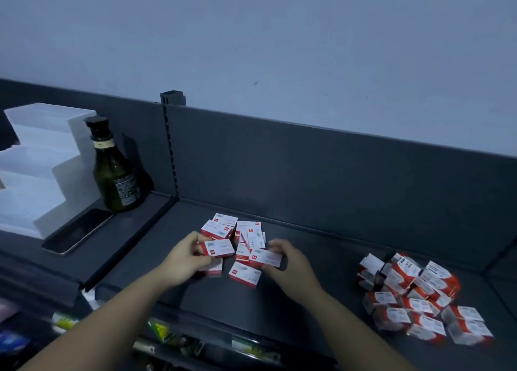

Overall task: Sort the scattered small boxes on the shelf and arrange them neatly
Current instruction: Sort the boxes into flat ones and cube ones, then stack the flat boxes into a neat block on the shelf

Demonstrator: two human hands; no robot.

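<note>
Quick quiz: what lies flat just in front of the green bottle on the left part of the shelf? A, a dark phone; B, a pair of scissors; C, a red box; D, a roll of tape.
A: a dark phone lies flat, screen up, in front of the green bottle, beside the white foam block.

Shelf (307, 258): matt dark grey, looks like painted metal; small boxes (246, 242): printed card, slight sheen; bottle (116, 175): glossy dark green glass, paper label; white blocks (36, 161): matt, probably foam; phone (78, 230): glossy black screen.
</note>
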